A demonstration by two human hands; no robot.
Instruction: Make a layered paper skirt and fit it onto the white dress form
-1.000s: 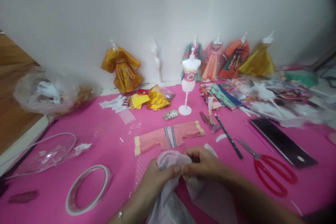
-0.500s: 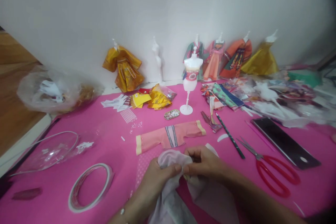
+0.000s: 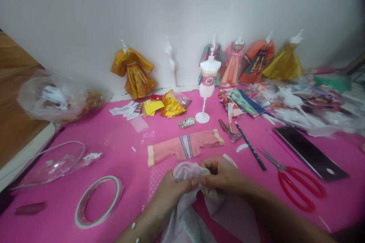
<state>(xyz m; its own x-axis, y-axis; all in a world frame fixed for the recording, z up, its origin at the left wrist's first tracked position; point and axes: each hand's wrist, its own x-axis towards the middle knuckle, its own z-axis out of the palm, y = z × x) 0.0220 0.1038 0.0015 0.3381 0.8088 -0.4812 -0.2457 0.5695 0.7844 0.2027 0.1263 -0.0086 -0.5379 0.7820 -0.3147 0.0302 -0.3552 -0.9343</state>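
Pale, thin fabric (image 3: 185,212) is gathered between my two hands at the bottom centre and hangs down toward me. My left hand (image 3: 176,190) grips its left part, thumb on top. My right hand (image 3: 222,176) pinches the same fabric just beside the left thumb. Beyond them lies a small pink doll jacket (image 3: 171,153), flat, with cream cuffs and a grey-trimmed front. Behind the jacket stands a white doll mannequin (image 3: 210,69) on a round base, wearing a red band at its waist.
Red-handled scissors (image 3: 302,186), a dark pencil (image 3: 251,146) and a phone (image 3: 310,152) lie on the right. A tape roll (image 3: 82,201) is at left. Dressed mannequins, including a gold-robed one (image 3: 134,72), line the wall. Plastic-wrapped pieces (image 3: 305,106) heap up at back right.
Both hands keep their hold on the fabric, with only a tiny shift of the fingers. The view has moved slightly; nothing else has visibly moved.
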